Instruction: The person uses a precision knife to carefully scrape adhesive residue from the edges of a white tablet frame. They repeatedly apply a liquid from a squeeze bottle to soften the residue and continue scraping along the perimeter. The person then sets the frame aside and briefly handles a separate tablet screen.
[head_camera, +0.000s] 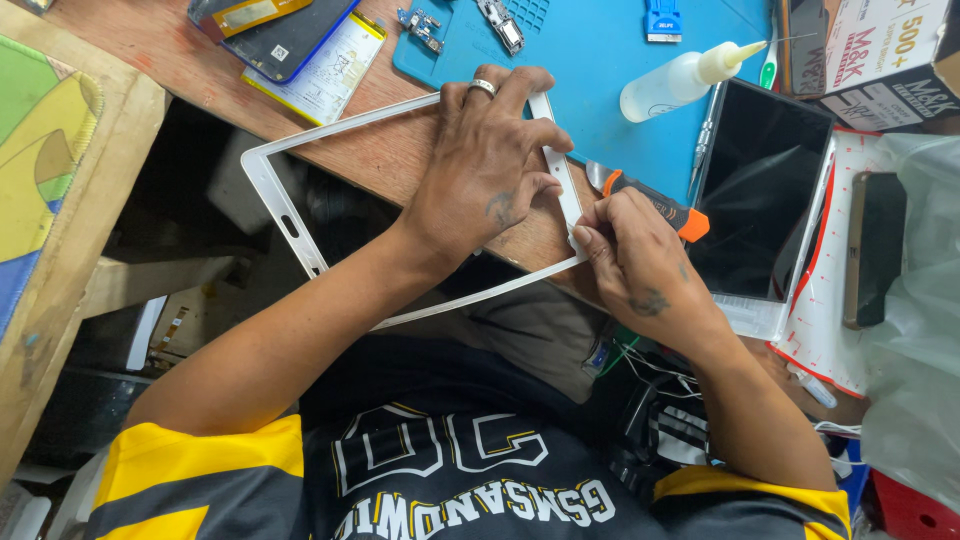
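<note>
The left hand (487, 175) is laid palm-down, wrist bent, over the far short side of a white tablet frame (283, 213), with a ring worn on one finger; its forearm is stretched up from the lower left. The right hand (634, 262) is curled in from the lower right, knuckles up, at the frame's near right corner.

Part of the frame's right side is hidden beneath both hands, and the fingertips of the right hand cannot be made out clearly. The frame is held half over the wooden table edge (395, 160), its left part hanging over the dark gap below.

The left hand is closed on the frame's right rail, fingers wrapped over it and thumb pressed beside it. The right hand is pinched shut at the corner of the frame, and an orange-handled scraper (650, 200) is seen just behind it; whether the scraper is gripped cannot be told. A dark tablet (760, 190) and a glue bottle (680, 80) are lying nearby on the blue mat (600, 60).
</note>
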